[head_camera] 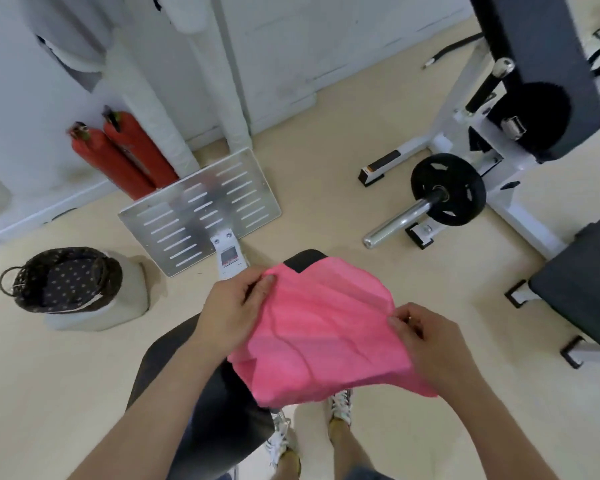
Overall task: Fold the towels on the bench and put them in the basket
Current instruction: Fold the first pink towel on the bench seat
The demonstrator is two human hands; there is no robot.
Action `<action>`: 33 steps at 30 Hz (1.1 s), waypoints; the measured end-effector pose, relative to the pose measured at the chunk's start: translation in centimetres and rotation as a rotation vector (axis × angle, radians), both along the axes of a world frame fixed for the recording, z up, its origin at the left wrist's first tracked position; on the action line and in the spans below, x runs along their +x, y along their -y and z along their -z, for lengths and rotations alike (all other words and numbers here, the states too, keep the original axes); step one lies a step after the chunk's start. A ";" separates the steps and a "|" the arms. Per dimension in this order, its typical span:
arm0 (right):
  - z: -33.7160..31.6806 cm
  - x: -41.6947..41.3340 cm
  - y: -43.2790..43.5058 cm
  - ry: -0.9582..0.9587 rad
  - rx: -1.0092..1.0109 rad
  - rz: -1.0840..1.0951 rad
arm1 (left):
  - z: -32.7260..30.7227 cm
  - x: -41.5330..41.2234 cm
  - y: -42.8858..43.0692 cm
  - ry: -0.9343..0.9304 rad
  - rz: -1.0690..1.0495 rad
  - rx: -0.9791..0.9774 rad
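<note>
Left hand (234, 308), right hand (426, 341) pinching pink towel (319, 327) edges — over bench (187, 368)

Pink towel (319, 327); dark dotted basket (63, 278); red extinguishers (118, 157).

Bright, even indoor light; soft shadows, wide-angle edge warping, slight blur.

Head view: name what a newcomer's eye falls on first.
A bright pink towel is held spread in the centre, over the black bench. Two red fire extinguishers lean against the wall at upper left. A dark woven basket stands at far left.
</note>
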State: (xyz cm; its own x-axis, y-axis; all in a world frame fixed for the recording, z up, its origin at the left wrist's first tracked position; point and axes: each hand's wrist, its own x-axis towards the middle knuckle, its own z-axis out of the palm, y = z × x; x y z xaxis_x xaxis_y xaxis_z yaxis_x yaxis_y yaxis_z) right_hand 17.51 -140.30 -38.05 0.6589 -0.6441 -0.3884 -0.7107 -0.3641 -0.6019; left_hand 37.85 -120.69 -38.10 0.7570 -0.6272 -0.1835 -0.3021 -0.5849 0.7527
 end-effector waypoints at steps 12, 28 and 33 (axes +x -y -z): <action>6.5 6.6 9.1 -0.199 0.373 0.035 | 8.1 -1.1 9.1 -0.010 0.093 0.338; 8.8 16.0 8.7 0.079 0.629 -0.005 | 8.1 -0.7 11.9 -0.235 -0.140 0.071; 7.4 15.0 8.4 0.153 0.727 -0.049 | 6.8 -0.3 13.0 -0.372 -0.262 -0.183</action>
State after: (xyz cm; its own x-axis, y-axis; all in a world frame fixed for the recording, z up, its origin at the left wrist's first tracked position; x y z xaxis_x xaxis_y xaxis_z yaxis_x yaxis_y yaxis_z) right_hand 32.50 -148.69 -45.43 0.7614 -0.2283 -0.6068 -0.5926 0.1344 -0.7942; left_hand 37.56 -133.66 -44.91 0.7977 -0.4713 -0.3762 0.1469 -0.4531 0.8793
